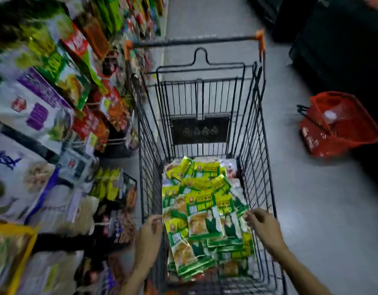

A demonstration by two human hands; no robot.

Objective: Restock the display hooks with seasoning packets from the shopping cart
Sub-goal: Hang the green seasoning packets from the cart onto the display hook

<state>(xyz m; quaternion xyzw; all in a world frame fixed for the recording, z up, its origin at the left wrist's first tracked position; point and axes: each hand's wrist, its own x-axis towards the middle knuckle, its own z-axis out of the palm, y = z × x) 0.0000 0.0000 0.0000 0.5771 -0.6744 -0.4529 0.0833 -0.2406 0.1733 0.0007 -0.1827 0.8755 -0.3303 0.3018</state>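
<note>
Gather a small, squared-up bunch instead of a loose fistful: take the topmost seasoning packets point(205, 216) by their upper edges so the hang-holes line up, and lift them straight out of the shopping cart point(255, 167) without dragging the heap underneath. The packets lie in an untidy, overlapping pile on the cart floor, filling the near end.

Your right hand point(263, 227) hovers over the right edge of the pile, fingers loosely curled and holding nothing, the fingertips just beside the nearest packet. Your left hand point(150, 232) is at the cart's left wall, fingers bent right by the pile's left edge; whether it grips the wire, a packet or nothing I cannot tell through the blur.

The shelving point(56, 103) you're restocking stands close on your left, too smeared to pick out a free hook
</note>
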